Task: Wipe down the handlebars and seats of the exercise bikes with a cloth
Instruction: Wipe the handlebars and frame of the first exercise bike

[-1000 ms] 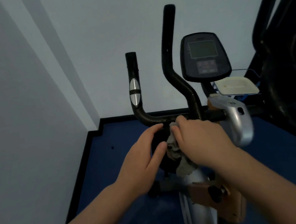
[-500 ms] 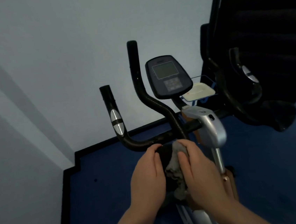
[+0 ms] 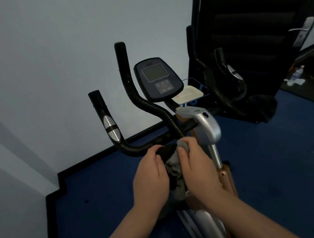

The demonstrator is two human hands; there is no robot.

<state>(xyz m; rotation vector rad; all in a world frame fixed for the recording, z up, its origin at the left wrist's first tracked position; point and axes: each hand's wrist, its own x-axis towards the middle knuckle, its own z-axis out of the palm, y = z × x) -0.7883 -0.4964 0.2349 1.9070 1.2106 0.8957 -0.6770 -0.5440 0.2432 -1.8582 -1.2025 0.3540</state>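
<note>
A: Hands at the middle of an exercise bike, seen from above. What are they doing?

B: The right hand has its fingers curled round a grey cloth, bunching it against a dark rounded part just below the handlebar. The left hand curls over that same dark part from the other side, fingertips on it, just beside the cloth.

A: Is that part the seat?

B: I cannot tell; the hands hide most of it.

A: So how much wiping is done?

B: Hard to judge. Nothing shows which surfaces are already clean. The cloth sits at the centre, well below the handlebar's upright grips, and the console stands behind them. I judge this bike is mid-wipe.

A: What seems left?

B: A second black machine stands to the right with its own curved bars, no hand near it. That one likely remains, along with any seat out of view.
</note>
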